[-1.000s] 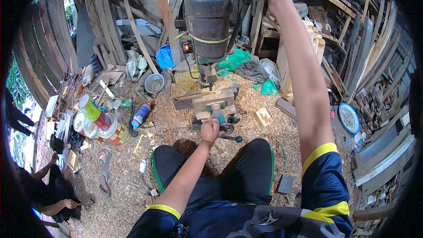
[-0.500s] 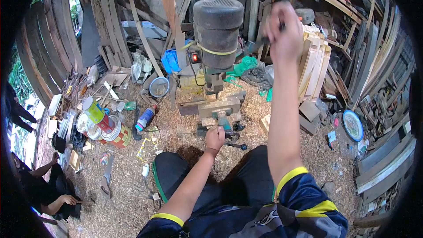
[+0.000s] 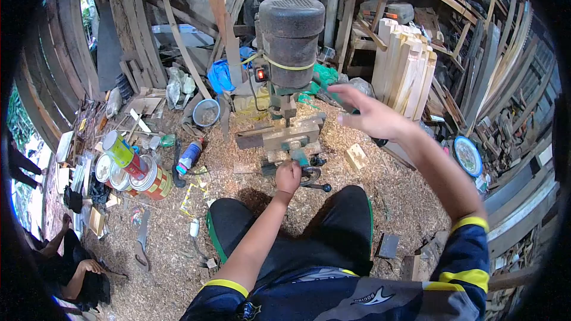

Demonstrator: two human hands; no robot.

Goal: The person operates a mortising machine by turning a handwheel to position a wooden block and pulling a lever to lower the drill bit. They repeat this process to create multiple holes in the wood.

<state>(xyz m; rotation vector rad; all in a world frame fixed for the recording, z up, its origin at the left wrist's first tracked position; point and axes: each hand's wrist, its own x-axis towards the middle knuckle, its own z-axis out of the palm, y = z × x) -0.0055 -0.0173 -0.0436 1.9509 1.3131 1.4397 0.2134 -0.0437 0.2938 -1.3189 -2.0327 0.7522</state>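
Note:
I sit on a sawdust floor in front of a drill press with a dark motor on top and a lit red switch. A wooden block is clamped under its bit. My left hand is closed around the clamp's crank handle at the base. My right hand is out to the right of the machine at table height, lying over the black feed lever, fingers loosely curled and blurred by motion.
Paint cans and a spray bottle lie at the left. A stack of pale planks stands at the right, with timber leaning all around. Another person crouches at the lower left. A small wood offcut lies nearby.
My right hand has swung down from high above the motor to the level of the clamped block, bringing the lever with it. My left hand stayed on the crank.

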